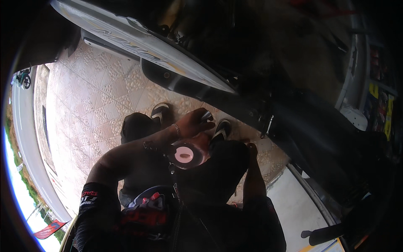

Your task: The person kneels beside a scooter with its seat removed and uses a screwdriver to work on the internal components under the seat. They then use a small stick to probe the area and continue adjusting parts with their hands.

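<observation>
In front of me, above my shoes, my left hand [193,123] is closed with its fingers bent round a small shiny metal piece [207,115]. It looks short and round, but its kind is not clear. The black lower edge of a motorbike [180,86] runs just beyond that hand, apart from it. Below the hand is a round dark ring with a pink middle [184,155]; I cannot make out what it is. Down beside my right knee is my right hand [252,148], mostly hidden by the knee and in shadow, so its fingers do not show.
The motorbike's white side panel [147,52] slants across the top. Its dark wheel or rear part [310,138] fills the right. A pale slab [294,206] lies at the lower right, and packaged goods [380,105] stand on shelves at far right. Patterned tiles [92,96] cover the floor; a road [25,122] runs at far left.
</observation>
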Available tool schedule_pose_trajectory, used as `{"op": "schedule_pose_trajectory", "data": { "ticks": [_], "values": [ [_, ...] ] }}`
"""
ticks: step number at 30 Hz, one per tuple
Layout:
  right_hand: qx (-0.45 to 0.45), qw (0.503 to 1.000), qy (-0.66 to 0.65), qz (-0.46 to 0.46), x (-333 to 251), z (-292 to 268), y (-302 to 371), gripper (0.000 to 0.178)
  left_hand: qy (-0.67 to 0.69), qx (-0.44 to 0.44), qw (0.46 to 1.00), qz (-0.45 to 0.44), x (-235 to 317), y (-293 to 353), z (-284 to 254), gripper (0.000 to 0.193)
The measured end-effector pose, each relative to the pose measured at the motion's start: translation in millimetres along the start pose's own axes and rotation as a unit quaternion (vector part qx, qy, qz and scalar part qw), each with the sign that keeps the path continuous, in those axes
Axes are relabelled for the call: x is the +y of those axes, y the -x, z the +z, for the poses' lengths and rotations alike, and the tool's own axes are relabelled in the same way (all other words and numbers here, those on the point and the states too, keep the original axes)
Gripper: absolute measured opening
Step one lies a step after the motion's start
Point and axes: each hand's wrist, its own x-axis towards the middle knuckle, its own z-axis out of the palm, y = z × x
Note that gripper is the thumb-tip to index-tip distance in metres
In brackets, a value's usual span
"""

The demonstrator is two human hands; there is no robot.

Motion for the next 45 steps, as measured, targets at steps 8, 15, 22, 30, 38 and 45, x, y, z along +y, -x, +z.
{"op": "schedule_pose_trajectory", "data": {
  "ticks": [8,15,22,30,38,45],
  "values": [
    [-0.074,0.981,0.154,0.094,33,64,-90,0.041,-0.013,-0.008,1.0,-0.023,-48,-48,1,0.046],
    [-0.064,0.994,0.026,0.089,46,87,-94,0.04,-0.055,-0.018,0.998,0.003,-59,-63,7,0.052],
    [-0.064,0.972,-0.197,0.107,31,78,-60,0.04,-0.11,-0.024,0.993,0.021,-62,-80,14,0.063],
    [-0.087,0.965,-0.105,-0.223,-113,-78,41,0.045,-0.133,-0.004,0.991,0.005,-74,-79,18,0.048],
    [-0.107,0.876,-0.366,-0.295,-298,-139,-10,0.035,-0.091,0.025,0.995,0.044,-75,-72,21,0.05],
    [-0.098,0.942,-0.191,-0.258,-351,-119,-73,0.034,-0.114,0.026,0.992,0.04,-70,-67,13,0.046]
  ]
}}
